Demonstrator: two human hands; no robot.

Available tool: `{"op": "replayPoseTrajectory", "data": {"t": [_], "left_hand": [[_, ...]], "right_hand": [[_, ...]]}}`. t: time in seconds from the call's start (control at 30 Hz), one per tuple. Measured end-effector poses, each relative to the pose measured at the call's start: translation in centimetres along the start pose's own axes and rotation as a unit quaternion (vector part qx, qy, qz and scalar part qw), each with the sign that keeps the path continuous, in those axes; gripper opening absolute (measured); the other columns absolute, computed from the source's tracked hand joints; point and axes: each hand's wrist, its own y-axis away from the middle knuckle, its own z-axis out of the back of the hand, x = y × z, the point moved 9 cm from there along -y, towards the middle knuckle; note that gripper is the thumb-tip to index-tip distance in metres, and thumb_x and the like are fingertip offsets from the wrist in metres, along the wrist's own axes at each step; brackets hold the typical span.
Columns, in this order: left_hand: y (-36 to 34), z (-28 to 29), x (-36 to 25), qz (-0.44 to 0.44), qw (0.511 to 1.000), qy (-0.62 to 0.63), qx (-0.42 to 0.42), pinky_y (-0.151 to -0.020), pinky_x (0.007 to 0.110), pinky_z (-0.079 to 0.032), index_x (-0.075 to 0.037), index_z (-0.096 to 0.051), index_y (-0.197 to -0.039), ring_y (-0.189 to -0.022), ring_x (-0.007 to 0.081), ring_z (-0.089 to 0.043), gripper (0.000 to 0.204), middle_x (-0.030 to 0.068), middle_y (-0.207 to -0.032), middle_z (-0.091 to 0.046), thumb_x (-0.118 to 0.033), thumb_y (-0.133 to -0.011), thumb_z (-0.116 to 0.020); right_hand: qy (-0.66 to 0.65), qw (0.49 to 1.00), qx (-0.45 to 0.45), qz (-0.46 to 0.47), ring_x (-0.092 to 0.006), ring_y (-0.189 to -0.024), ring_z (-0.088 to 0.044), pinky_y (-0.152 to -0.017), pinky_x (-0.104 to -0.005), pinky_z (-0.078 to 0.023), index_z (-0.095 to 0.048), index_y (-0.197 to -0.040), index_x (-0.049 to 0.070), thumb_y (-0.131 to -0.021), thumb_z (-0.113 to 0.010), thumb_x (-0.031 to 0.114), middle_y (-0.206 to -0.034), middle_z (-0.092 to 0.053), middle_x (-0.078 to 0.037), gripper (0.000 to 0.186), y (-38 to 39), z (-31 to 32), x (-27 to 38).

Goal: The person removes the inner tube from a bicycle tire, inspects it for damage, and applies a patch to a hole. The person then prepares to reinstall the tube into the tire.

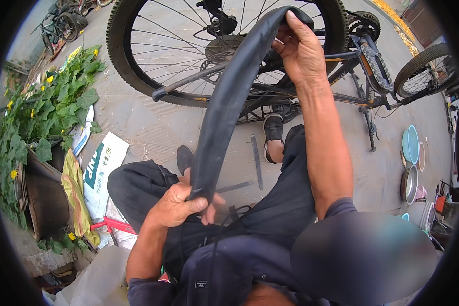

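Holding inner tube (229, 97) (black) in both hands (178, 206) (303, 55)

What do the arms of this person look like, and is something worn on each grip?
The left grip and the right grip are ungloved human hands, with no ring or watch visible. The forearms are bare up to dark bluish-grey sleeves, which show no marking in this view.

A black rubber tube (225, 107) stretches from the left grip (181, 205), lower centre, to the right grip (302, 51), upper centre; leafy vines (48, 109) fill the upper left.
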Motion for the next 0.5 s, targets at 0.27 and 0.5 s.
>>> {"op": "replayPoseTrajectory", "data": {"t": [0.27, 0.5], "left_hand": [[1.5, 1.6, 6.0, 0.019, 0.992, 0.065, -0.107, -0.086, 0.039, -0.054, 0.009, -0.06, -0.122, -0.09, 0.031, -0.071, 0.069, 0.0211, -0.096, -0.071, -0.051, -0.088, -0.069], [-1.7, 3.8, -0.8, -0.11, 0.959, -0.043, -0.259, -0.088, 0.036, -0.053, 0.004, -0.044, -0.138, -0.098, 0.022, -0.067, 0.075, 0.0146, -0.112, -0.065, -0.029, -0.082, -0.081]], "right_hand": [[0.097, 0.991, 0.012, -0.094, -0.0194, -0.081, -0.07, -0.058, -0.0326, -0.061, -0.062, -0.103, -0.004, -0.089, -0.072, 0.034, -0.093, -0.069, -0.011, 0.041, 3.7, -3.5, -3.6], [0.07, 0.989, -0.07, -0.11, -0.0138, -0.058, -0.064, -0.044, -0.0243, -0.051, -0.064, -0.095, 0.0, -0.093, -0.065, 0.02, -0.077, -0.067, -0.006, 0.021, 3.7, -2.1, -3.6]]}}
